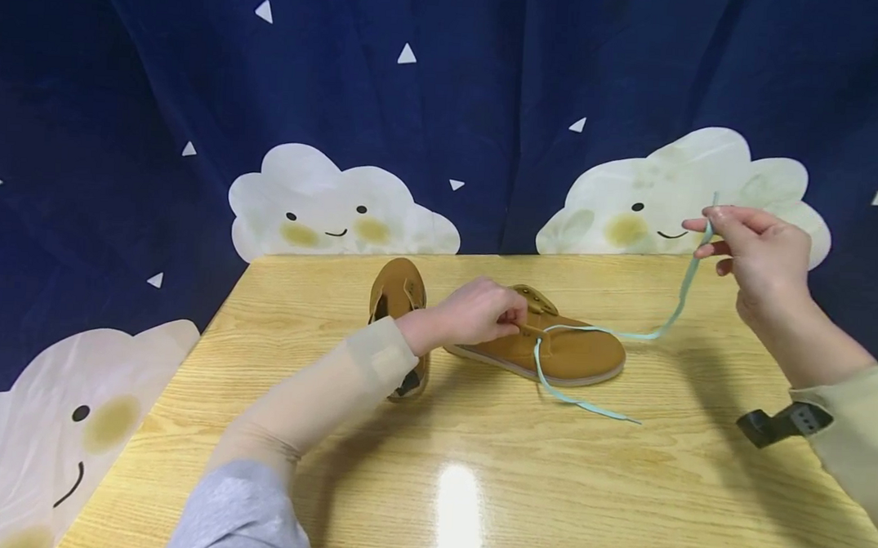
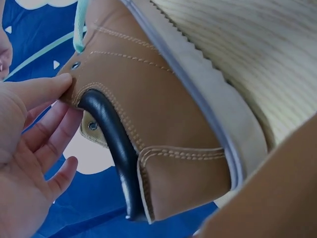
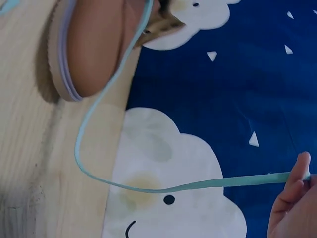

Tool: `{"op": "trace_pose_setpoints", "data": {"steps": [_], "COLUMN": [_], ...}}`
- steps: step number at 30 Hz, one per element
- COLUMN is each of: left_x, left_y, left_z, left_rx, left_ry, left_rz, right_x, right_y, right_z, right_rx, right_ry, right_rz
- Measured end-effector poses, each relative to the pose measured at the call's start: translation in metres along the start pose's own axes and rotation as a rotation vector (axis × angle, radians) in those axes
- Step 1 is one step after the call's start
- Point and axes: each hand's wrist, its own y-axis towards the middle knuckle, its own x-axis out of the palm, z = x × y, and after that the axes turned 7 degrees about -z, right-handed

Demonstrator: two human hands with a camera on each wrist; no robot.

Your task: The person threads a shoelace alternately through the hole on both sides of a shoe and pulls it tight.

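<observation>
A brown shoe [image 1: 586, 354] lies on the table, toe to the right, a pale mint shoelace [image 1: 679, 305] threaded through its front eyelets. My left hand [image 1: 481, 310] pinches the near eyelet flap between thumb and fingers; the left wrist view shows the thumb [image 2: 47, 90] on the flap's edge beside a bare eyelet, close to the black padded collar [image 2: 111, 134]. Raised over the table's right side, my right hand [image 1: 771, 252] pinches one lace end, its tip poking up above the fingers. The other lace end [image 1: 598, 409] trails on the table in front of the shoe.
A second brown shoe [image 1: 398, 284] stands to the left, partly behind my left forearm. The wooden table [image 1: 584, 493] reaches back to a dark blue curtain [image 1: 484, 88] printed with clouds and triangles. A black strap device [image 1: 786, 424] is on my right wrist.
</observation>
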Motion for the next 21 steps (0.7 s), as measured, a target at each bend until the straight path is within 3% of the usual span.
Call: {"op": "trace_pose_setpoints", "data": {"steps": [5, 10, 16, 21], "left_x": [-0.009, -0.018, -0.025, -0.026], "left_y": [0.004, 0.011, 0.021, 0.032], "left_z": [0.001, 0.001, -0.002, -0.007], "left_rx": [-0.04, -0.065, -0.055, -0.091], "left_ry": [-0.015, -0.027, 0.025, 0.129], "left_rz": [-0.088, -0.142, -0.078, -0.033], "right_x": [0.01, 0.018, 0.026, 0.034], "right_y": [-0.007, -0.011, -0.017, -0.02], "right_z": [0.005, 0.011, 0.022, 0.035], "right_rx": [0.024, 0.037, 0.066, 0.063], "right_ry": [-0.083, -0.235, -0.443, -0.46], "right_rz": [-0.053, -0.112, -0.161, -0.25]}}
